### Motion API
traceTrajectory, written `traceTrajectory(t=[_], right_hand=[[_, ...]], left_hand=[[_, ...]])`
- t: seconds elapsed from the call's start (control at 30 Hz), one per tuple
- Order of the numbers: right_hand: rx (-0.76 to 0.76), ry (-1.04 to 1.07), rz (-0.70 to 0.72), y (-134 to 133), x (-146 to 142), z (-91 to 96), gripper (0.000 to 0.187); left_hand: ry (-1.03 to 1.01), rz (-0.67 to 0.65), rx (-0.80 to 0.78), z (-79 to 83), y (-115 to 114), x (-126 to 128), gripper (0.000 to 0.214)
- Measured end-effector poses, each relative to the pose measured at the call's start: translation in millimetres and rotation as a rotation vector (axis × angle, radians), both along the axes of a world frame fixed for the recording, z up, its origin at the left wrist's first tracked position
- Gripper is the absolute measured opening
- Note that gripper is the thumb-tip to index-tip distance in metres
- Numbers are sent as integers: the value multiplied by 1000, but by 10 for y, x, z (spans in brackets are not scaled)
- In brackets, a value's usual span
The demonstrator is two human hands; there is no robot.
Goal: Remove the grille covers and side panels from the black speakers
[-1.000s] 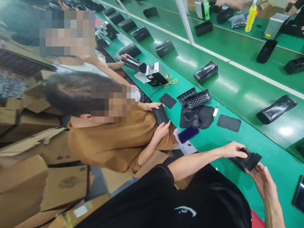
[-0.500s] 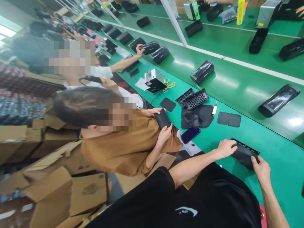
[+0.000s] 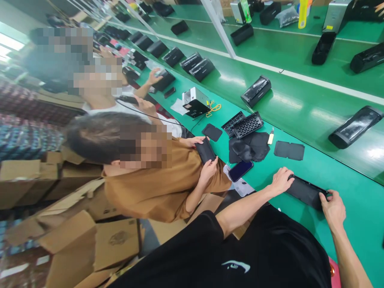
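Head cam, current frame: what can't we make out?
All in the head view:
Black panel: underside hidden, facing the green table; its ends partly covered by the left hand and right hand.
Piled black sheets: count unclear, they overlap.
Yellow bottle: top cut off by the upper edge.
Dark object: mostly cut off by the right edge, unidentifiable.
Cardboard box: printed mark too blurred to read.

Bench (image 3: 364, 212) lies open right of the right hand (image 3: 334, 207); a bare strip runs between panel (image 3: 306, 193) and belt (image 3: 306, 116); phone (image 3: 240, 171), pile (image 3: 253, 149) and sheet (image 3: 289, 151) obstruct passage beyond the left hand (image 3: 282, 181).
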State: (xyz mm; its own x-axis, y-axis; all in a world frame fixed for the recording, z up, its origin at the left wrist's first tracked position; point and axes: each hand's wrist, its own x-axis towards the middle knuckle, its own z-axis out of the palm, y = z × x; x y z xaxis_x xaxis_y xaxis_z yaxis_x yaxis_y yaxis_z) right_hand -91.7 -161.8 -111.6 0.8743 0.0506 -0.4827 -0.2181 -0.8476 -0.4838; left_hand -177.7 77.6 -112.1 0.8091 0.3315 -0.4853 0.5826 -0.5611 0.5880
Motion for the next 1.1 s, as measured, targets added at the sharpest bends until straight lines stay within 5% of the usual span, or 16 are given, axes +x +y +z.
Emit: traceTrajectory(t=[0.17,0.37,0.47,0.77,1.1], right_hand=[[176,36,-81,-52,126,39,55],[530,210,-287,-165,133,341,69],[649,233,-371,-208,112,516,69],[798,219,-488,-309,30,878,58],[788,134,-540,-304,7,894,55]], left_hand=[[-52,34,-178,45,75,46,18],[-9,339,-925,288,106,110,56],[-31,359,-1087,423,92,147,68],[-167,302,-1013,651,-4,197,55],[-256,243,-875,716,-36,178,47]])
